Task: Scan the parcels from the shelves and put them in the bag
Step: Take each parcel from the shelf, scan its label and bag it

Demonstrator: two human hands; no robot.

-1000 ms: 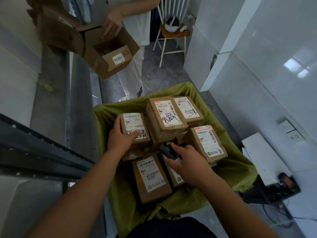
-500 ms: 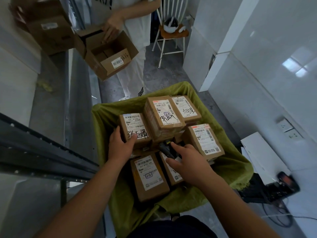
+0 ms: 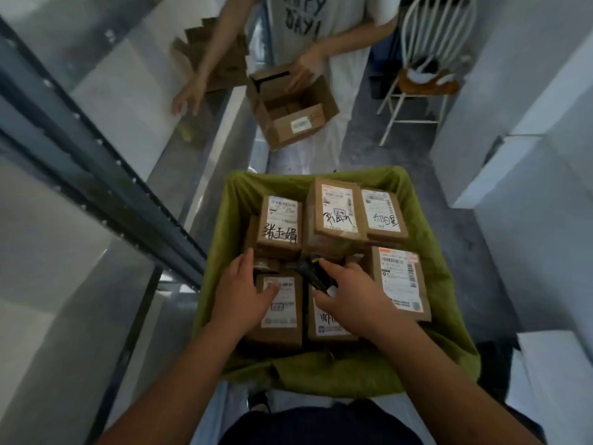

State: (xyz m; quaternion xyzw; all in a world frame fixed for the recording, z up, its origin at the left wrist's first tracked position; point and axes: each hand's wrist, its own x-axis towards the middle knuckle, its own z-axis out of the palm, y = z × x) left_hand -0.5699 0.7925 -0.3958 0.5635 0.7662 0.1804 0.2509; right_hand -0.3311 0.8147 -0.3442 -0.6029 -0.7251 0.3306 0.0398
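A green bag (image 3: 430,358) stands open in front of me, filled with several brown parcels with white labels. My left hand (image 3: 240,293) lies over the near-left parcel (image 3: 282,319), fingers relaxed, thumb on its label. My right hand (image 3: 349,293) grips a black scanner (image 3: 316,274) above the near-middle parcel (image 3: 327,326). Further back lie a parcel with handwriting (image 3: 280,226), a tall stacked parcel (image 3: 337,210) and another (image 3: 382,213). One more parcel (image 3: 401,281) sits at the right.
Metal shelving (image 3: 96,175) runs along the left. Another person (image 3: 321,33) stands beyond the bag holding an open cardboard box (image 3: 292,107). A white chair (image 3: 426,69) stands at the back right. White walls (image 3: 529,155) close in on the right.
My left hand has let go of the far-left parcel and come back onto the near-left one. The view has tilted and shifted; the other person has moved the open box toward the middle.
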